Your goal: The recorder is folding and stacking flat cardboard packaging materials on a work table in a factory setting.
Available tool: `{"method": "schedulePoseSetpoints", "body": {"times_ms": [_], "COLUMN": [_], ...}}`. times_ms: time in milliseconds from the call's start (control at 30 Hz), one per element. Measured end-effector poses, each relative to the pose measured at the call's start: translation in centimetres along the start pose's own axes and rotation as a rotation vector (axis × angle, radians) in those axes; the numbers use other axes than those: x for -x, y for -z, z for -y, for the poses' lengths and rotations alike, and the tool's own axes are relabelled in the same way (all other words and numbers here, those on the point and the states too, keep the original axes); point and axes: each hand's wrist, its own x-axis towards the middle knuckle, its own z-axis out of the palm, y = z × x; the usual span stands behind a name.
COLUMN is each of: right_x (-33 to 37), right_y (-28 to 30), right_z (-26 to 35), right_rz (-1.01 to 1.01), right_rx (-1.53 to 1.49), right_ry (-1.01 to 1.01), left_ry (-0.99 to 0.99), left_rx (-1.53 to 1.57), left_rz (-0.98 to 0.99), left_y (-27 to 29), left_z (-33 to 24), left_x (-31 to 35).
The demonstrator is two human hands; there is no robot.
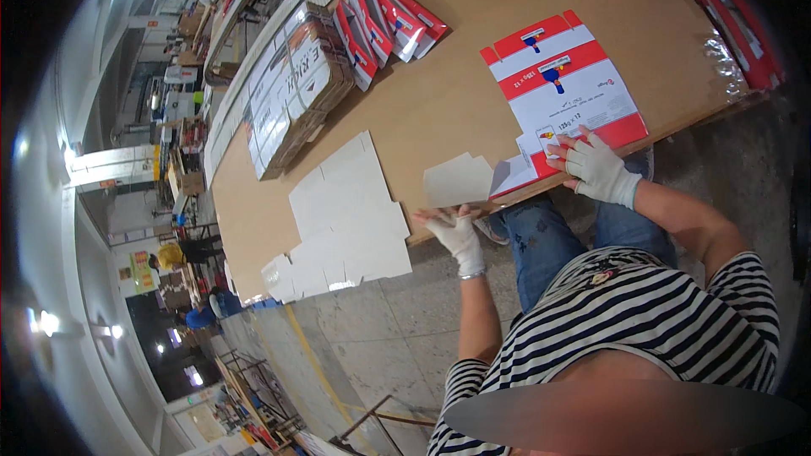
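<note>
A red and white carton blank [583,93] with blue figures printed on it lies near the table's front edge. My right hand [596,171], in a white fingerless glove, rests on its lower part with the fingers spread. Beside it, a pale flap [458,181] stands up from the blank's left side. My left hand [456,238], gloved the same way, is at the table edge just below that flap. Its fingers are apart and I see nothing held in them; whether they touch the flap, I cannot tell. Further left, a plain white carton blank [351,215] lies flat, partly overhanging the edge.
The brown tabletop [452,84] carries a strapped bundle of flat cardboard [300,84] at the left. Several folded red and white cartons [389,21] stand behind it. More red cartons [743,29] are beyond the table's right end. Concrete floor [380,329] shows below.
</note>
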Motion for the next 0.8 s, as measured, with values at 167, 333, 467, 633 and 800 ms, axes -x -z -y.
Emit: {"method": "schedulePoseSetpoints", "body": {"times_ms": [167,333,467,633,800], "right_x": [0.3,0.4,0.0,-0.4,0.2], "right_y": [0.3,0.5,1.3,1.6,1.2], "right_z": [-0.3,-1.2,-2.3,-3.2,-3.7], "right_rz": [0.038,0.044,0.098,0.080,0.059], "right_rx": [0.026,0.092,0.232,0.324,0.241], "right_ry": [0.004,0.034,0.171,0.222,0.231], "left_ry": [0.247,-0.025,-0.458,-0.701,-0.540], "left_rx": [0.003,-0.545,-0.581,-1.081,-1.110], "left_rz": [0.147,0.222,0.627,0.936,1.015], "left_y": [-3.7,-6.7,-6.4,-6.0,-8.3], "left_z": [0.0,-0.7,-0.3,-0.7,-3.1], "left_x": [0.1,0.3,-0.8,-1.6,-0.3]}}
